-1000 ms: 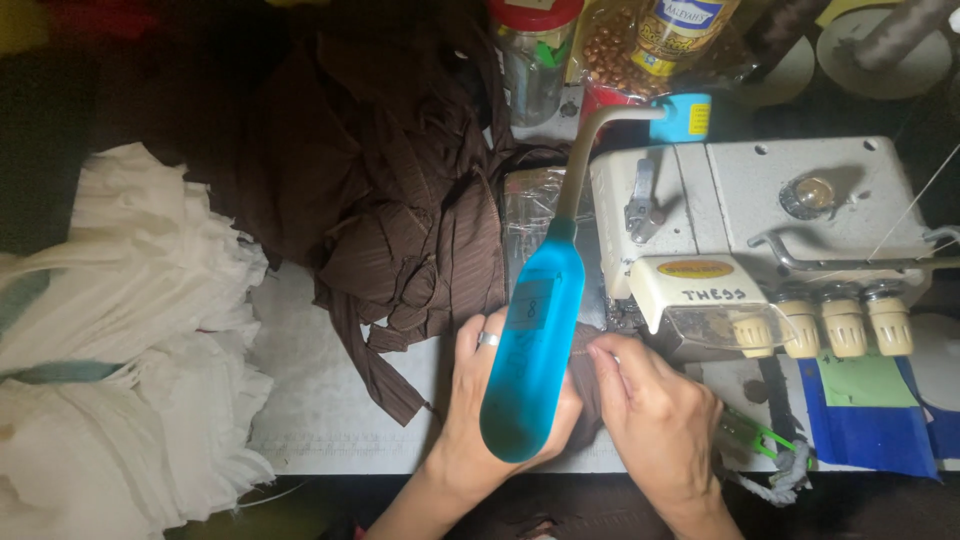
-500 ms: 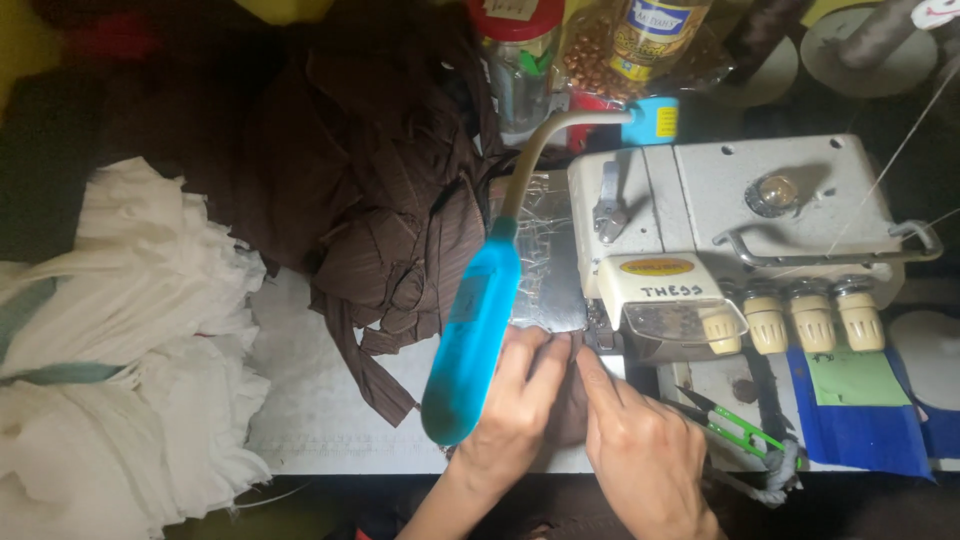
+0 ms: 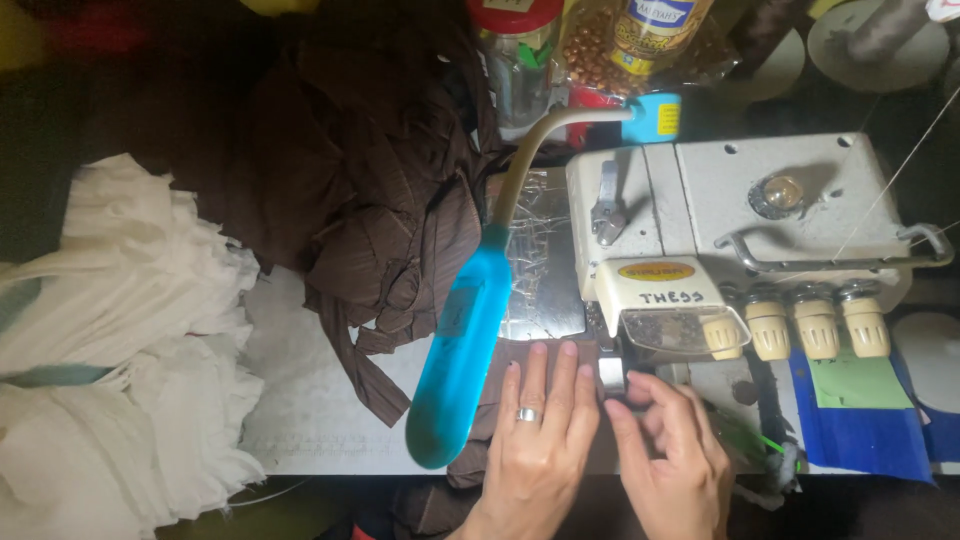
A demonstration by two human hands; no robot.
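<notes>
The left hand (image 3: 540, 440) lies flat, fingers together and stretched forward, palm down on a strip of brown pinstriped fabric (image 3: 500, 400) spread on the work table (image 3: 300, 400); a silver ring sits on one finger. Its fingertips reach almost to the presser foot (image 3: 611, 372) of the white overlock sewing machine (image 3: 720, 230). The right hand (image 3: 672, 455) rests just beside the left, fingers curled, with thumb and forefinger pinched at the fabric edge right by the presser foot; how much cloth it grips cannot be told. The fabric runs under both hands and hangs over the near table edge.

A turquoise gooseneck lamp (image 3: 462, 370) slants down across the table, its head overlapping the left side of the fabric and lying just beside the left hand. Behind it a heap of the same brown fabric (image 3: 350, 190) is piled, with loose strips trailing toward the hands. To the far left sits a mound of white ruffled cloth (image 3: 130, 350). Four cream tension knobs (image 3: 795, 325) line the machine's front, and blue tape with a green note (image 3: 850, 410) lies beneath them. Jars (image 3: 520, 50) stand at the back of the table
</notes>
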